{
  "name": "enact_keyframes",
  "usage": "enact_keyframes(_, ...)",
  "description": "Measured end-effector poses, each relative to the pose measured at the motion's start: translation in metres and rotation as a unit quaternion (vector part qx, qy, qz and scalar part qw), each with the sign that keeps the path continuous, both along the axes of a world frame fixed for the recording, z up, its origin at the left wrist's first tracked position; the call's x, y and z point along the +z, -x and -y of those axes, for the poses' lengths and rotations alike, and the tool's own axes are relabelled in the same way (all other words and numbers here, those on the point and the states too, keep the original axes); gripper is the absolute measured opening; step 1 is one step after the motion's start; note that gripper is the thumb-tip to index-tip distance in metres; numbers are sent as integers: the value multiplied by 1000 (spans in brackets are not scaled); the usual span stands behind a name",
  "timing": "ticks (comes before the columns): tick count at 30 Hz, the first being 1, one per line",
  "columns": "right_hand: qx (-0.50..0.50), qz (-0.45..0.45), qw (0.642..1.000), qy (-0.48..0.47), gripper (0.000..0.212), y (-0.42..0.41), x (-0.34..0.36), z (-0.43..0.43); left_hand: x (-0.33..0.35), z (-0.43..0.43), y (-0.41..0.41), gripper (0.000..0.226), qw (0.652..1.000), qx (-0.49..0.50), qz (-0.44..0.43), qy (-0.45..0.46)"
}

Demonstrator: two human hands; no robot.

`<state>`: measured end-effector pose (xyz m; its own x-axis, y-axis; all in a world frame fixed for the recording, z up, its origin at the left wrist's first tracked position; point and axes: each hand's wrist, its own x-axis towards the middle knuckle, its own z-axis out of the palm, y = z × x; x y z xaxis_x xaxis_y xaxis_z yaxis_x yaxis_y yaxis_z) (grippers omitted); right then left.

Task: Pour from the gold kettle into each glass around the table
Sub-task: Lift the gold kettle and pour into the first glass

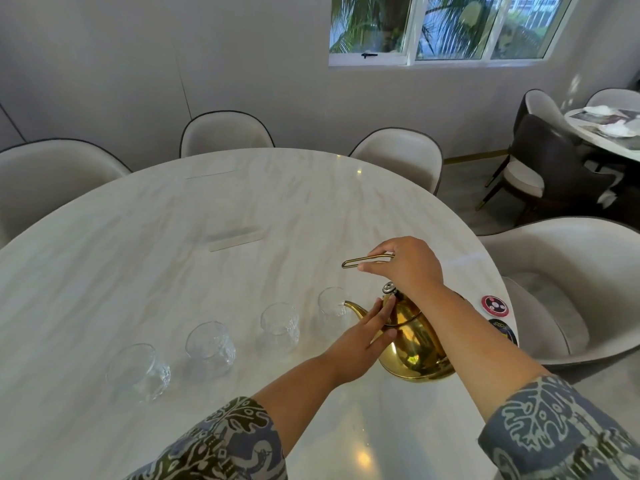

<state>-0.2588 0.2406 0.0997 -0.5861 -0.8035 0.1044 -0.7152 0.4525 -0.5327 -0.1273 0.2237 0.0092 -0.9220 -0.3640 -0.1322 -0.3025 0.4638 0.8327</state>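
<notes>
Kettle (412,344) spout at glass (333,308); 4 glasses look empty.

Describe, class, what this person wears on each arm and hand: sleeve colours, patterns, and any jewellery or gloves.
Both hands, left hand and right hand, are bare: no gloves, rings or watch show. The left sleeve is patterned in olive-brown, grey and blue. The right sleeve is blue-grey with pale leaf-like motifs. Both sleeves leave the forearms uncovered.

Both forearms bare; left sleeve (221,448) patterned olive and grey-blue, right sleeve (554,431) grey-blue with pale leaf shapes
</notes>
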Motion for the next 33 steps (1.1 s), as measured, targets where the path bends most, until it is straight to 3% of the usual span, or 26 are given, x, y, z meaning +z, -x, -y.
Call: enact_keyframes(33, 31, -14, 999, -36, 40, -2, 7, 13, -1, 6, 1, 55, 999, 12, -24, -40)
